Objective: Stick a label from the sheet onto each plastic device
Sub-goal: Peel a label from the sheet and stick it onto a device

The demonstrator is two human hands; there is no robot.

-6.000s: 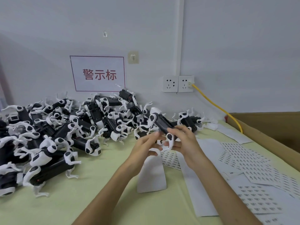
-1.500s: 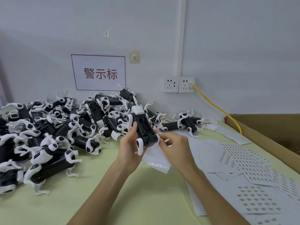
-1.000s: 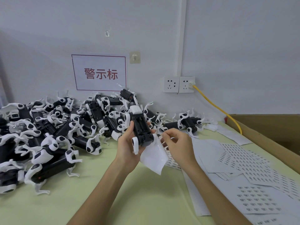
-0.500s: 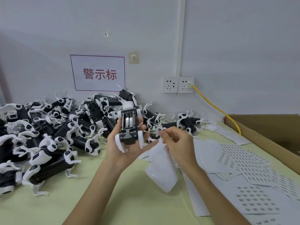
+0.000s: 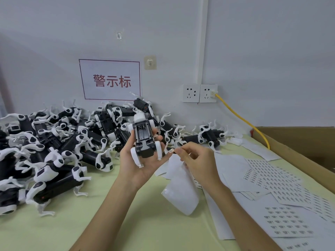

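Pale-green table [image 5: 145, 223] by white wall [image 5: 262, 51]; pile of devices [image 5: 54, 142] at L, label sheets [image 5: 281, 187] at R. L hand [image 5: 143, 169] gripped one device [image 5: 144, 140], battery bay toward cam. R hand [image 5: 199, 162] fingers [image 5: 178, 152] pinched small label [image 5: 171, 150] just beside its lower leg. Curled sheet [image 5: 181, 192] hung below. Cardboard box [image 5: 299, 142] at R edge, contents hidden.
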